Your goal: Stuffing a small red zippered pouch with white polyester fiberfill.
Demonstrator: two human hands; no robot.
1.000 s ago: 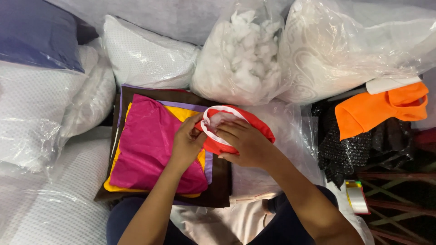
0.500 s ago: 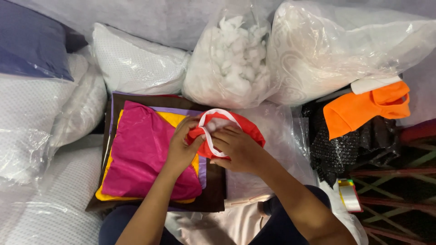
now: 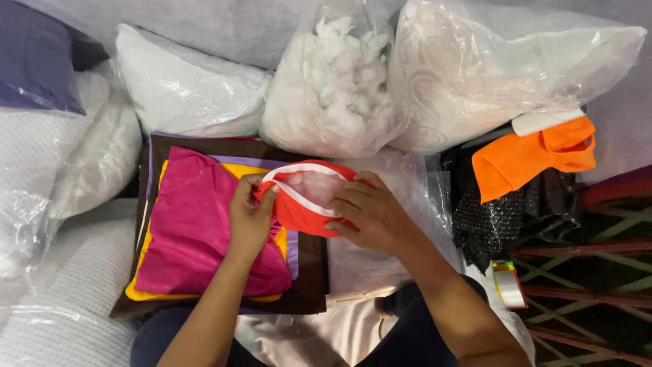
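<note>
A red fabric cover [image 3: 299, 214] with a white-edged opening is held between both hands. My left hand [image 3: 248, 217] pinches its left rim, and my right hand [image 3: 370, 211] grips the right side, pulling the opening wide. White filling shows inside the opening. Under the hands lies a stack of folded cloths: magenta [image 3: 197, 224] on top, then yellow, lilac and dark brown [image 3: 309, 275].
A clear bag of white stuffing [image 3: 333, 81] stands behind, flanked by plastic-wrapped white pillows [image 3: 183, 88] and a patterned cream one [image 3: 489, 68]. Orange fabric [image 3: 530, 156] lies on black sequinned cloth [image 3: 502, 211] at right. A blue pillow [image 3: 34, 54] sits far left.
Both hands drew apart, stretching the red cover's opening wider. The view shifted slightly right, so everything moved left in frame.
</note>
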